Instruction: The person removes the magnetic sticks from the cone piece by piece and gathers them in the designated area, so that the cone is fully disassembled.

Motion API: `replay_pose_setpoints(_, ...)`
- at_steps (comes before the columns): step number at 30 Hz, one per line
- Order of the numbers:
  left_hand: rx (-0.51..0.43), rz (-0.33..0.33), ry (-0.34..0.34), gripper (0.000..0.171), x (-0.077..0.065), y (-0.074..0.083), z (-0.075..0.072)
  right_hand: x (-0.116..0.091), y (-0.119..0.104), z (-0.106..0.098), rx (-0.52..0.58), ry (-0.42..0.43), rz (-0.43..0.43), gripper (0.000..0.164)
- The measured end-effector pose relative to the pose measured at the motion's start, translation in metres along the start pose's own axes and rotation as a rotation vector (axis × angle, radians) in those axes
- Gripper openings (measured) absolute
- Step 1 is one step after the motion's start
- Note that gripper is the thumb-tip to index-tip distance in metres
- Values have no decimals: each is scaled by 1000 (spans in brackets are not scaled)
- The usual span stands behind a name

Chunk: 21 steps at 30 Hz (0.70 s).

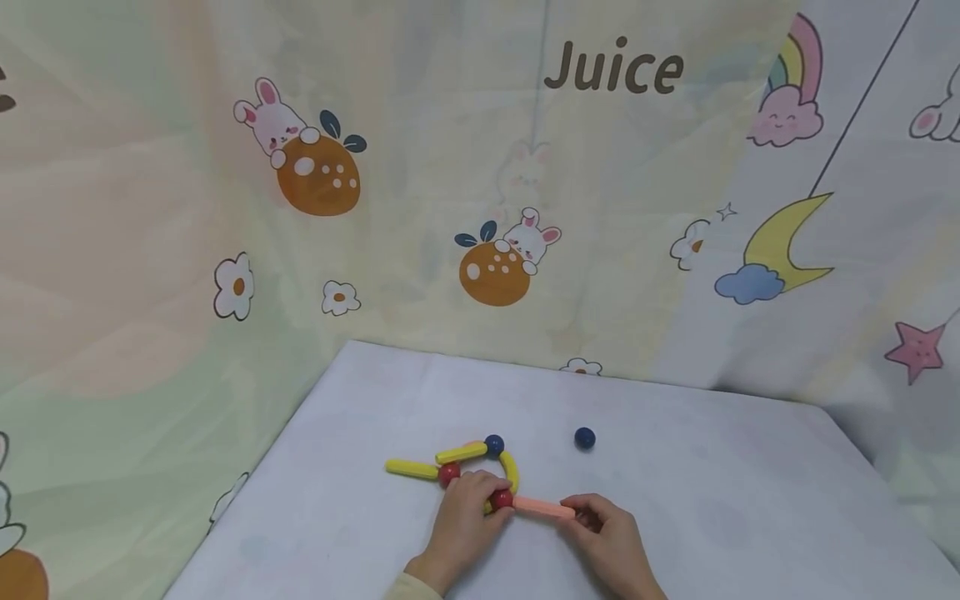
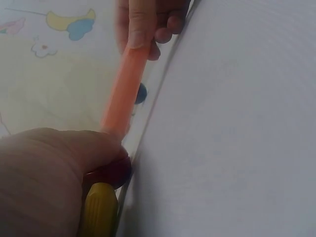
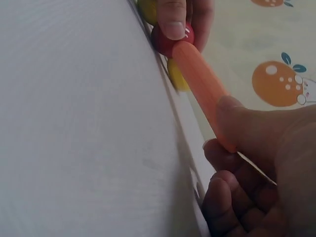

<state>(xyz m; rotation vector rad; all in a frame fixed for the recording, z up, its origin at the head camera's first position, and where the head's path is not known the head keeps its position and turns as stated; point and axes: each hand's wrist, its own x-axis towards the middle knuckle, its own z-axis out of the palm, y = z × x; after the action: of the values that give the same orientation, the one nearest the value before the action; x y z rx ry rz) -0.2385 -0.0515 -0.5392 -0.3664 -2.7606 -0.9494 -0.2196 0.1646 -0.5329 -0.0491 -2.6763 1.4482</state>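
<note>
My left hand pinches a red ball between thumb and fingers. One end of an orange-pink rod touches that ball, and my right hand pinches the rod's other end. A curved yellow rod runs from the held ball up to a blue ball. From the blue ball a short yellow rod reaches left. Another red ball lies left of my left hand, with a straight yellow rod extending from it. In the left wrist view a yellow rod shows below the held ball.
A loose blue ball lies on the white table, behind and to the right of the joined pieces. A printed curtain hangs behind the table's back edge and along its left side.
</note>
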Motion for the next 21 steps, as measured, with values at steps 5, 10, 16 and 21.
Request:
replay_pose_setpoints(5,-28,-20,-8,31,1,2,-1,1,-1,0,-47,-7,-27,16)
replay_pose_setpoints(10,-36,6,-16,28,1,2,0,4,1,-2,-49,-29,26,16)
replay_pose_setpoints(16,-9,-6,41,27,2,-4,-1,9,7,-18,203,-45,204,30)
replay_pose_setpoints(21,-11,-14,34,27,3,-4,-1,17,18,-41,207,7,229,32)
